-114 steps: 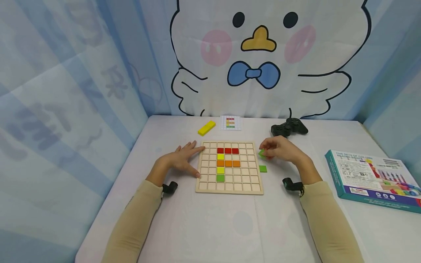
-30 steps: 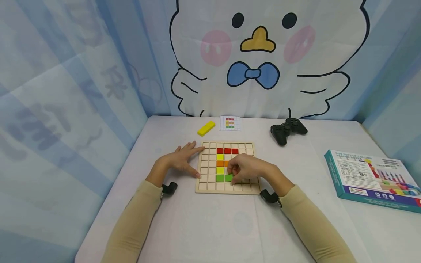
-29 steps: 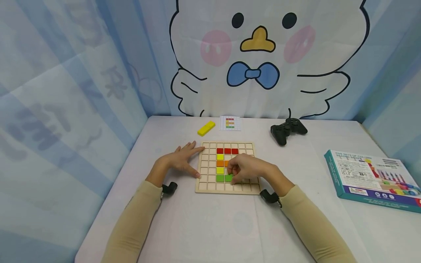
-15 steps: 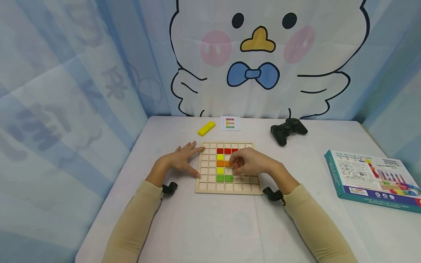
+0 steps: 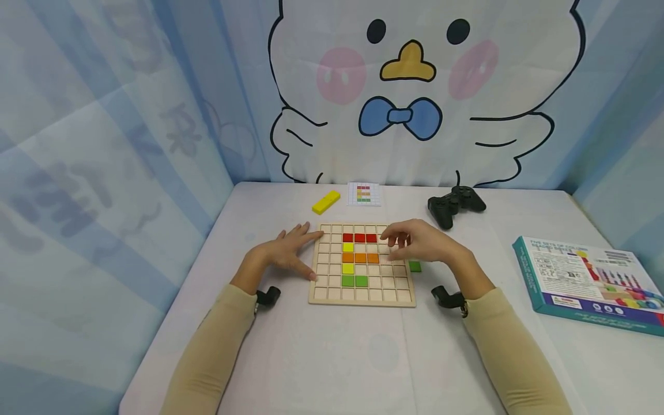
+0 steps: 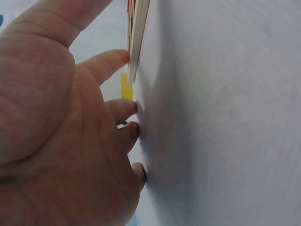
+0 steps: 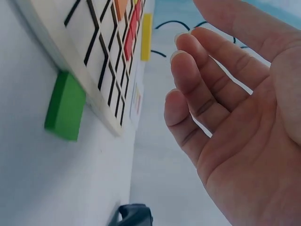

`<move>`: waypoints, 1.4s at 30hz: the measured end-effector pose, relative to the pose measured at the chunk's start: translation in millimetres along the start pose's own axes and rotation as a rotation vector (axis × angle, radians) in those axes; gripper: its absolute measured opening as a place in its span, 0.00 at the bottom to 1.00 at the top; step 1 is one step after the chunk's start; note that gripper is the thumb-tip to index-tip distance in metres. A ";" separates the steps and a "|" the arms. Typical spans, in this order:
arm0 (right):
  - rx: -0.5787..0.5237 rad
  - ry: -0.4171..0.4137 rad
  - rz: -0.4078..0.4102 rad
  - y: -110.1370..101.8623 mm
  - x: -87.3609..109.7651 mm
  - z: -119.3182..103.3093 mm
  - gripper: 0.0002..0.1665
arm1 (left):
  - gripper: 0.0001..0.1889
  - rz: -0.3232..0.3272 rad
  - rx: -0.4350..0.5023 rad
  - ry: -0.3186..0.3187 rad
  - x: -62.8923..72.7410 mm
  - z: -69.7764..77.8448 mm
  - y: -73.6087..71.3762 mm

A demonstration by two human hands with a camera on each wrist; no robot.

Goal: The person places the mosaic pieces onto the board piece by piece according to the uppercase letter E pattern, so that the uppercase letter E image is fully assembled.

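A wooden grid board (image 5: 332, 296) lies on the table with red tiles (image 5: 359, 237), yellow tiles (image 5: 347, 268), orange tiles (image 5: 360, 257) and two green tiles (image 5: 361, 280) in its squares. My left hand (image 5: 284, 252) rests at the board's left edge, thumb and index finger touching it, the other fingers spread on the table. Over the board's right side hovers my right hand (image 5: 425, 241), fingers loosely bent and holding nothing, as the right wrist view confirms. Just off the right edge sits a loose green tile (image 5: 415, 266), its thick block shape clear beside the board in the right wrist view.
Behind the board are a yellow block (image 5: 325, 202) and a small card (image 5: 364, 194) printed with a coloured grid pattern. A black game controller (image 5: 450, 206) lies at the back right, and a flat game box (image 5: 591, 282) on the far right.
My right hand pinched a green tile right of the board, then set it beside the first green one. It has since lifted away and moved right. The left hand stays put.
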State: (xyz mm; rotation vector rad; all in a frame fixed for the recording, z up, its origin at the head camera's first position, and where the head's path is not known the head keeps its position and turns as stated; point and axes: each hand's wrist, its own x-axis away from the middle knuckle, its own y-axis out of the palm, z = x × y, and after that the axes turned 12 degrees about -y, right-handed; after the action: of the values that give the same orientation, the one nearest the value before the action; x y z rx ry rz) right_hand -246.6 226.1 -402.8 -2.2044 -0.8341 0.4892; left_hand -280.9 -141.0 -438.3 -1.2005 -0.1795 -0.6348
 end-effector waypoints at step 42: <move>-0.097 0.192 -0.126 -18.8 29.1 43.4 0.13 | 0.62 0.007 0.001 -0.007 -1.7 -0.3 0.8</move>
State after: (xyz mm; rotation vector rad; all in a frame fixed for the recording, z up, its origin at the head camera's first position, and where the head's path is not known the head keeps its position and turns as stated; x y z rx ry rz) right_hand -257.6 277.5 -420.6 -2.2274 -0.9013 0.1755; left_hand -282.0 -140.4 -439.8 -1.2016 -0.1811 -0.6245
